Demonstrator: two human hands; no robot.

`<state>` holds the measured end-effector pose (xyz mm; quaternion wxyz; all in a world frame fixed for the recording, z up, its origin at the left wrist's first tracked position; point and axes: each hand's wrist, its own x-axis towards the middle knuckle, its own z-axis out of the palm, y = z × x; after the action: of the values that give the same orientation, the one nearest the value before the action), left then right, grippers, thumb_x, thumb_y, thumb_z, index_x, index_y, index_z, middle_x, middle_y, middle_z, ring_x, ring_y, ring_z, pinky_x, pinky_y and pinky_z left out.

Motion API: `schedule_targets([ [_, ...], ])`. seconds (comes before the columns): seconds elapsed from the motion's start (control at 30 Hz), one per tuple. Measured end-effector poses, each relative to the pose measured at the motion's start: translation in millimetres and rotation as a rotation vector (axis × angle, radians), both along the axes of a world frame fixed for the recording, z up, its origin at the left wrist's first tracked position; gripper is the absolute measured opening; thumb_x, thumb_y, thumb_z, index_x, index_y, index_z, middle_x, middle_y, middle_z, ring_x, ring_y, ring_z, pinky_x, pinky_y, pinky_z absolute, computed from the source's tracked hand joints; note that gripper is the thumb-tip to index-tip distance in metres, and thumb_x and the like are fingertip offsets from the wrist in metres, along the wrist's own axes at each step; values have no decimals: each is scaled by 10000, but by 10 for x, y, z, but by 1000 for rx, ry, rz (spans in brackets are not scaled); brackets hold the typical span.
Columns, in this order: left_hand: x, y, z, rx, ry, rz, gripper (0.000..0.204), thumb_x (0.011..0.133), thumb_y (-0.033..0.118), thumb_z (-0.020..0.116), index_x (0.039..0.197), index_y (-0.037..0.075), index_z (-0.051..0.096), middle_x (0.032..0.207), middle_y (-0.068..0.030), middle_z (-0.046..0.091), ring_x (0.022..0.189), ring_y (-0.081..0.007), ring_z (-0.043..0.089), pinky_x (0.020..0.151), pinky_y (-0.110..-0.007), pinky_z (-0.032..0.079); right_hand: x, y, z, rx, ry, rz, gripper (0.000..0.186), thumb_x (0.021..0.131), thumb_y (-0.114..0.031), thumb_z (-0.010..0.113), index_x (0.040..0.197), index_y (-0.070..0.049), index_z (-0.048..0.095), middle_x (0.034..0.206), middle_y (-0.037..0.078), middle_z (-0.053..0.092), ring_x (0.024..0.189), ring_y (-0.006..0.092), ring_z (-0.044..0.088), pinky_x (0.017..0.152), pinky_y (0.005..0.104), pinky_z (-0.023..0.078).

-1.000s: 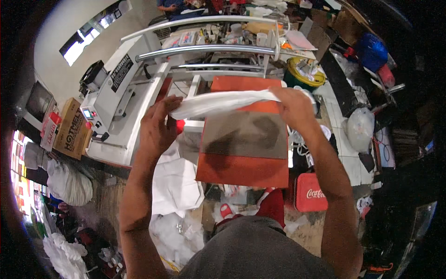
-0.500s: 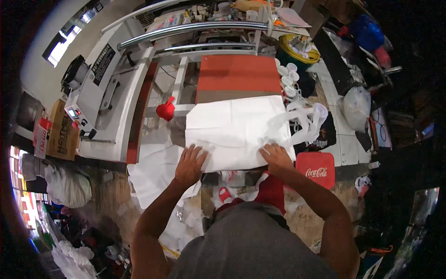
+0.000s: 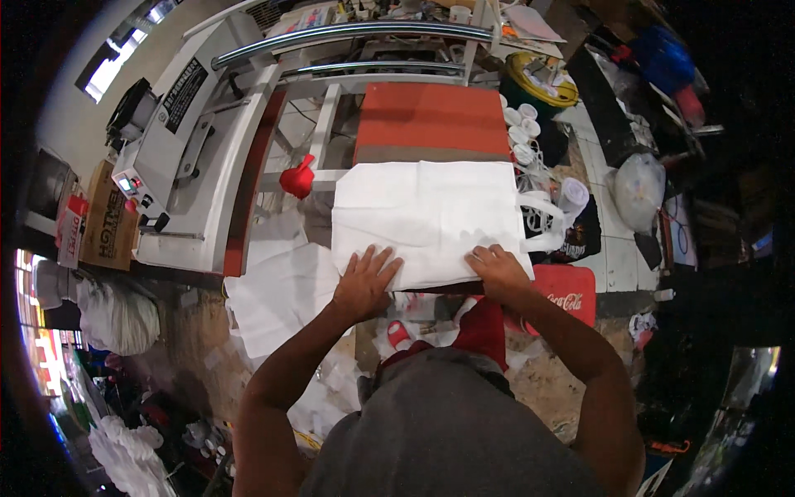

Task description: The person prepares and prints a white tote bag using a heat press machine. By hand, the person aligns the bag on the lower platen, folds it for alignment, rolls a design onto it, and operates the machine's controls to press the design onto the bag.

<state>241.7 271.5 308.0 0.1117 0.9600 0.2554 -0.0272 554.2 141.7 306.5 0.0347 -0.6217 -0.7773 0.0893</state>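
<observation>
A flat white fabric bag (image 3: 422, 207) lies over the near part of an orange pad (image 3: 431, 116), leaving its far part and a strip of greyish-brown sheet (image 3: 431, 154) uncovered. White strap loops (image 3: 538, 207) hang at the bag's right side. My left hand (image 3: 364, 282) rests on the lower left of the bag, fingers spread and flat. My right hand (image 3: 501, 273) lies likewise on the lower right, near the bag's edge, fingers apart.
A white press machine (image 3: 174, 190) with chrome bars (image 3: 348, 31) stands left and beyond. A red cloth (image 3: 298, 176) sits on its frame. Right are white rolls (image 3: 522, 124), a yellow-rimmed bucket (image 3: 542, 70) and a red box (image 3: 563, 294). More white pieces (image 3: 273, 306) lie below left.
The white fabric, earlier held up stretched between both hands, now lies flat on the pad. My hands have come down onto its near edge and moved slightly rightward over the last half second.
</observation>
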Motion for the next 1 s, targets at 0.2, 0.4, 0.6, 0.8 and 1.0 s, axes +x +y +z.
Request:
schedule_targets([
  [0.2,2,-32,-110,8,45,-32,704,869,337,664,1485,146,380,1542,-161,357,1389,-440,363,1099,-614,327,86,72,28,-29,112,21,427,753,-71,637,1176,-32,594,1130,165,582,1015,365,587,814,451,546],
  [0.4,5,114,-131,66,87,-42,629,901,241,612,1474,120,384,1527,-168,390,1381,-432,390,1115,-584,333,259,183,205,-150,153,-26,439,731,-36,644,1167,-34,596,1107,158,578,1022,367,573,835,460,535],
  [0.6,61,93,-126,13,-15,-75,550,918,154,549,1450,97,422,1499,-143,443,1355,-384,446,1117,-532,361,451,-120,65,-23,107,-4,595,667,-1,646,1252,-95,593,1228,148,575,1156,376,534,993,439,473],
  [0.8,186,-40,-194,-109,-182,-89,504,909,129,536,1406,70,474,1433,-164,512,1321,-368,492,1113,-474,393,385,-237,-32,6,83,-112,554,751,8,597,1302,2,541,1342,221,516,1266,434,473,1098,474,397],
  [1.0,139,-84,-83,-63,-305,-51,470,870,119,558,1335,50,536,1358,-150,574,1232,-358,556,1058,-437,438,286,-323,-78,-26,-129,-204,569,793,-99,625,1333,31,500,1421,252,446,1353,473,384,1135,524,328],
])
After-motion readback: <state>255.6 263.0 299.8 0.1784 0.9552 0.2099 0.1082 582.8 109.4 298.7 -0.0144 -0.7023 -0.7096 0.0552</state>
